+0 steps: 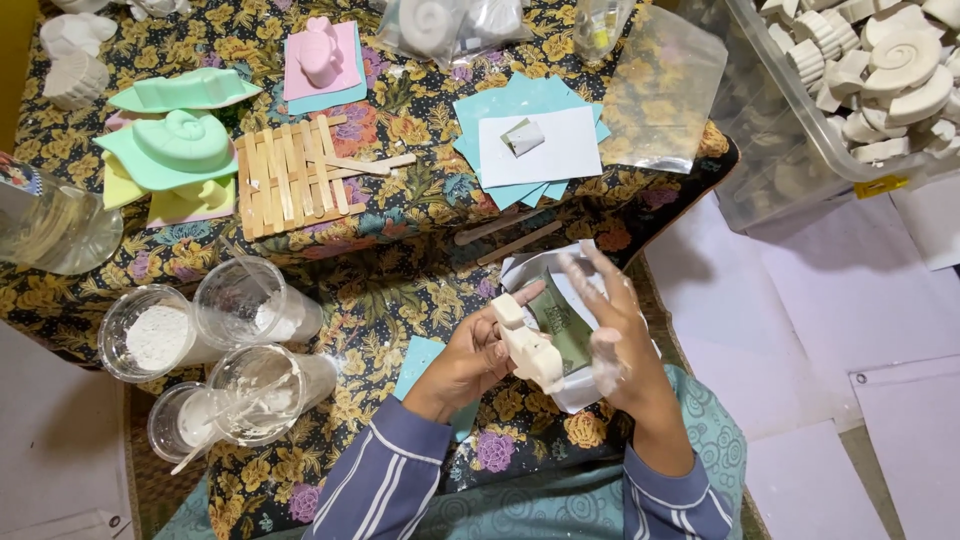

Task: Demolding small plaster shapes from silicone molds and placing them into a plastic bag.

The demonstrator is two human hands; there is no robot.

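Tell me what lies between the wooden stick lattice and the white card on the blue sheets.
In the head view, two loose wooden sticks reach from the lattice toward the white card; beyond them only floral cloth shows.

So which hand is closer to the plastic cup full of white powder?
The left hand, which holds a white plaster piece, sits nearer the powder cup off to its left. The right hand is on the far side of that piece, farther away.

Your left hand (478, 352) is curled, fingers closed in a grip, palm up. Your right hand (612, 322) is raised beside it, fingers spread, slightly blurred.
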